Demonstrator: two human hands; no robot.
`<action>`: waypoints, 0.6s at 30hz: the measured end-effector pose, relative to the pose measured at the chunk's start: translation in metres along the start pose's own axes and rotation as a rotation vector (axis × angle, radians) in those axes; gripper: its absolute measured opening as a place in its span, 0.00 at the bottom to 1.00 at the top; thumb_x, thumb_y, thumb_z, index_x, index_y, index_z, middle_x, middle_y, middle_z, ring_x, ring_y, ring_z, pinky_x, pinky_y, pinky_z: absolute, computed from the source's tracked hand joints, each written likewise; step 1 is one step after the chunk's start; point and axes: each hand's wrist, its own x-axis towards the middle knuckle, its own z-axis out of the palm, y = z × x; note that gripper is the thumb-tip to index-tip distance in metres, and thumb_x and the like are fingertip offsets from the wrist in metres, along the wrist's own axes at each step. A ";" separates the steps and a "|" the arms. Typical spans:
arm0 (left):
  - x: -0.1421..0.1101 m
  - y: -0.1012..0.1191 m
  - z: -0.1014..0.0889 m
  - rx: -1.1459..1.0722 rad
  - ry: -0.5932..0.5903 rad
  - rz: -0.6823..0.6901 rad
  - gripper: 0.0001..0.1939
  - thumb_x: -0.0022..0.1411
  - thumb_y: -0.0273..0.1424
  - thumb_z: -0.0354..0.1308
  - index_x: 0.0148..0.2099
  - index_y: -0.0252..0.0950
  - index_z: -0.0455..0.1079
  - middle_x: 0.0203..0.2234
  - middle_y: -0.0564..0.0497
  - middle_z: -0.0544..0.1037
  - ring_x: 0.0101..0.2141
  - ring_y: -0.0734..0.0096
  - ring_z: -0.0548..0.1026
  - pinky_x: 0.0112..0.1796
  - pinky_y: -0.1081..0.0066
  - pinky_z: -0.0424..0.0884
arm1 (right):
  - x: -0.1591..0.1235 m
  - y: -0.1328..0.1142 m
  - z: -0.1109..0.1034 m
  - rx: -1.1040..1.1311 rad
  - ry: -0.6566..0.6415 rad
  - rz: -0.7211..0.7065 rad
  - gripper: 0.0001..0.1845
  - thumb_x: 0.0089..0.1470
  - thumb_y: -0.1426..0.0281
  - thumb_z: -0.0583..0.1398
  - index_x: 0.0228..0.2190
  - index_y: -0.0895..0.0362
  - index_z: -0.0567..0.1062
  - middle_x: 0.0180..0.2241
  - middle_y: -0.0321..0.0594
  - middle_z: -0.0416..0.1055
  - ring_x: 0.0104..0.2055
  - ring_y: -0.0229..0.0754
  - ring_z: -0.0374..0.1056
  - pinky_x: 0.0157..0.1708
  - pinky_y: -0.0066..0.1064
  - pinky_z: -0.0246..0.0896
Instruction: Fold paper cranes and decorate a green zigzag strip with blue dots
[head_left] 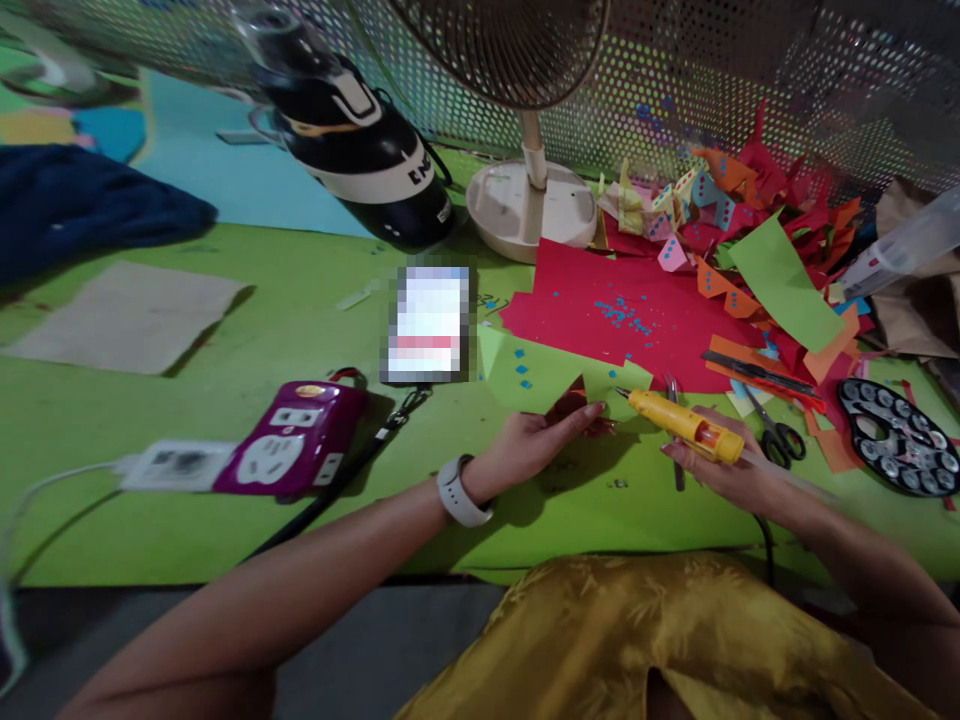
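My right hand (pixel 716 478) is wrapped round a yellow hot glue gun (pixel 679 422), whose nozzle points left toward my other hand. A clear glue stick (pixel 787 476) sticks out of the gun's back end. Pinched in my left hand (pixel 529 450) is a small folded piece of dark reddish paper (pixel 568 400), partly hidden by the fingers. Just beyond it lies a light green paper sheet (pixel 555 372) with a few small blue paper bits (pixel 523 368). Metal tweezers (pixel 679 470) rest on the table, partly behind the right hand and gun.
Red paper (pixel 555 290) with tiny blue bits lies ahead, beside a heap of cut paper (pixel 750 200). Scissors (pixel 784 443) and a black palette (pixel 900 437) are at right. A fan (pixel 499 205), large bottle (pixel 375 160), phone (pixel 427 325) and purple power strip (pixel 289 440) stand or lie around.
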 end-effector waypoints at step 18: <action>-0.001 0.000 -0.001 0.019 -0.004 -0.018 0.16 0.61 0.44 0.60 0.35 0.37 0.78 0.32 0.48 0.84 0.40 0.59 0.80 0.42 0.64 0.78 | 0.001 0.005 0.003 -0.042 0.016 -0.004 0.17 0.56 0.58 0.62 0.24 0.53 0.65 0.23 0.31 0.60 0.23 0.36 0.57 0.23 0.29 0.53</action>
